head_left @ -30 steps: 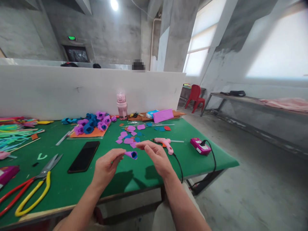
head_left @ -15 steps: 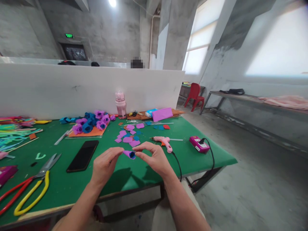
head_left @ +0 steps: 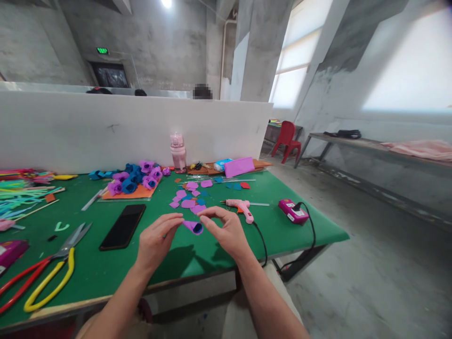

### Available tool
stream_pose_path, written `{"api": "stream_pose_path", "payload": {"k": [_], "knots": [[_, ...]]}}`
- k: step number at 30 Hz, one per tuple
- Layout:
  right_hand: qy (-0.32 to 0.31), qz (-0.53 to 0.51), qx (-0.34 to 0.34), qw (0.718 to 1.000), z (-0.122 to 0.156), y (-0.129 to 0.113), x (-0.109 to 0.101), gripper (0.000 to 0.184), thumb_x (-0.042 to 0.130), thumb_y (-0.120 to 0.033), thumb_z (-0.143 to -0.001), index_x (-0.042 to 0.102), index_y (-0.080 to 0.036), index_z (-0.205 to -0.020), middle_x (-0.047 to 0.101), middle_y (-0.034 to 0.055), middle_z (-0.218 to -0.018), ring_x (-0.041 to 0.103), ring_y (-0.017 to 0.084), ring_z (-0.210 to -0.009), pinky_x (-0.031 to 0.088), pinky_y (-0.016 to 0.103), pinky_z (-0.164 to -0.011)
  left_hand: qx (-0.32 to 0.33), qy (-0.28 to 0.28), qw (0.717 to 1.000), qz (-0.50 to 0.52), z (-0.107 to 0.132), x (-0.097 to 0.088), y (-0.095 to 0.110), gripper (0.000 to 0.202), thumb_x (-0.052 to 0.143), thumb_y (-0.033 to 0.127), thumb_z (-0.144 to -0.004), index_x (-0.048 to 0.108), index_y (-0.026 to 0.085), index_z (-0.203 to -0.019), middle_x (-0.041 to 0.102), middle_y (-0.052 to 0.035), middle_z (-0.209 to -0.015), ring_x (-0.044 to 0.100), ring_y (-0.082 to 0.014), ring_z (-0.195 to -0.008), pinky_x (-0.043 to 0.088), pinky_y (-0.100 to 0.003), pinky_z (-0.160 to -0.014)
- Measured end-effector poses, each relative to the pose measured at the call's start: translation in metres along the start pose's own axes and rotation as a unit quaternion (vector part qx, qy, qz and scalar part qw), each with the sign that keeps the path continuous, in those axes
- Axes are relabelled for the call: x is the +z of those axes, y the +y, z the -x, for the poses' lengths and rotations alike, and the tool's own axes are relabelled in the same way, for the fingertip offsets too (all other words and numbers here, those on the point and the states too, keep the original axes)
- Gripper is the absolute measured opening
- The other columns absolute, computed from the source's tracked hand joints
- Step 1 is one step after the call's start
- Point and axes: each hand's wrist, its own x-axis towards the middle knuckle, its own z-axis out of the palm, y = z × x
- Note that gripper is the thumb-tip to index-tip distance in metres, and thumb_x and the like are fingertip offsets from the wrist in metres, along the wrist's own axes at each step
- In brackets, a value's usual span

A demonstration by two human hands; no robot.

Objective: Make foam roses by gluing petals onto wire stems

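Note:
Above the green table (head_left: 106, 278) both my hands pinch a small rolled flower bud (head_left: 194, 227), purple outside with a blue core. My left hand (head_left: 157, 240) grips its left end with thumb and fingers closed. My right hand (head_left: 226, 230) closes thumb and forefinger on its right side. Just beyond them lie loose purple and blue cut petals (head_left: 189, 203). A pink glue gun (head_left: 240, 206) rests right of the petals, close to my right hand.
A black phone (head_left: 123, 227) lies left of my hands, with red and yellow scissors (head_left: 49, 278) nearer the table edge. Finished purple and blue flowers (head_left: 136, 178) sit on orange sheet. A pink bottle (head_left: 177, 151) stands by the white partition. A magenta power strip (head_left: 293, 211) lies at the right.
My right hand's fingers came down from above the bud and closed on its right side. My left hand keeps holding it in about the same place.

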Motion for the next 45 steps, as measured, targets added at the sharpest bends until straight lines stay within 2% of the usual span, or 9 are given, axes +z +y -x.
{"api": "stream_pose_path", "payload": {"k": [3,6,10,15,20,23,34,37,45], "knots": [[0.033,-0.068,0.047,0.996,-0.001,0.008,0.005,0.023,0.048,-0.031,-0.085,0.066,-0.018,-0.09,0.067,0.0038,-0.081,0.061,0.015,-0.076,0.048,0.028,-0.072,-0.062,0.042,0.997,0.035,0.001,0.003,0.004,0.01,0.058,0.021,-0.078,0.068,0.022,-0.081,0.069,-0.0032,-0.087,0.063,-0.0159,-0.081,0.049,-0.027,-0.077],[0.042,-0.089,0.057,0.993,0.0,0.017,0.013,0.022,0.05,-0.03,-0.084,0.065,-0.019,-0.094,0.066,0.0042,-0.085,0.06,0.015,-0.078,0.048,0.027,-0.073,-0.172,0.058,0.975,0.126,0.002,0.008,0.011,0.009,0.058,0.024,-0.077,0.065,0.02,-0.079,0.065,-0.0015,-0.075,0.061,-0.0134,-0.064,0.049,-0.024,-0.061],[-0.003,-0.064,0.043,0.997,0.003,0.022,0.024,0.03,0.062,-0.026,-0.075,0.063,-0.021,-0.104,0.064,0.0042,-0.094,0.059,0.015,-0.079,0.048,0.028,-0.075,-0.296,0.034,0.925,0.235,0.001,0.013,0.023,0.009,0.064,0.026,-0.072,0.064,0.017,-0.075,0.06,0.0021,-0.057,0.057,-0.012,-0.051,0.046,-0.023,-0.053],[0.002,-0.073,0.054,0.996,0.005,0.021,0.032,0.021,0.065,-0.029,-0.072,0.066,-0.019,-0.09,0.065,0.0038,-0.088,0.06,0.016,-0.08,0.049,0.029,-0.076,-0.391,0.022,0.844,0.367,0.0,0.019,0.033,0.015,0.07,0.026,-0.065,0.064,0.014,-0.071,0.061,0.0017,-0.057,0.056,-0.0103,-0.049,0.047,-0.021,-0.049],[0.011,-0.083,0.105,0.991,0.005,0.026,0.034,0.021,0.064,-0.034,-0.071,0.066,-0.016,-0.083,0.066,0.003,-0.079,0.06,0.015,-0.073,0.049,0.026,-0.069,-0.433,-0.003,0.789,0.435,0.003,0.025,0.035,0.017,0.073,0.027,-0.062,0.064,0.014,-0.069,0.06,0.0013,-0.058,0.054,-0.009,-0.049,0.047,-0.02,-0.047],[0.012,-0.082,0.117,0.99,0.005,0.027,0.033,0.021,0.064,-0.035,-0.072,0.066,-0.016,-0.08,0.065,0.0027,-0.077,0.06,0.015,-0.07,0.048,0.025,-0.066,-0.444,-0.001,0.772,0.456,0.002,0.027,0.037,0.018,0.075,0.026,-0.059,0.064,0.014,-0.068,0.059,0.0016,-0.058,0.054,-0.0088,-0.048,0.047,-0.021,-0.047],[0.034,-0.003,0.075,0.997,0.006,0.026,0.034,0.013,0.063,-0.028,-0.072,0.068,-0.018,-0.079,0.065,0.003,-0.079,0.059,0.016,-0.072,0.048,0.027,-0.071,-0.457,0.009,0.736,0.499,0.003,0.032,0.031,0.021,0.077,0.024,-0.057,0.062,0.013,-0.067,0.059,0.0023,-0.056,0.054,-0.0076,-0.047,0.046,-0.019,-0.046],[0.033,-0.005,0.087,0.996,0.006,0.028,0.035,0.017,0.063,-0.029,-0.072,0.067,-0.017,-0.083,0.066,0.0035,-0.08,0.059,0.016,-0.071,0.048,0.027,-0.068,-0.461,0.018,0.729,0.505,0.003,0.033,0.031,0.022,0.077,0.024,-0.056,0.061,0.013,-0.067,0.059,0.0031,-0.057,0.053,-0.0071,-0.047,0.046,-0.018,-0.045],[0.043,-0.002,0.097,0.994,0.006,0.03,0.036,0.015,0.065,-0.031,-0.071,0.067,-0.017,-0.076,0.065,0.0027,-0.077,0.059,0.016,-0.071,0.047,0.027,-0.069,-0.462,0.009,0.73,0.503,0.003,0.033,0.031,0.023,0.077,0.025,-0.057,0.061,0.013,-0.068,0.058,0.003,-0.056,0.052,-0.0068,-0.046,0.045,-0.018,-0.045]]}}
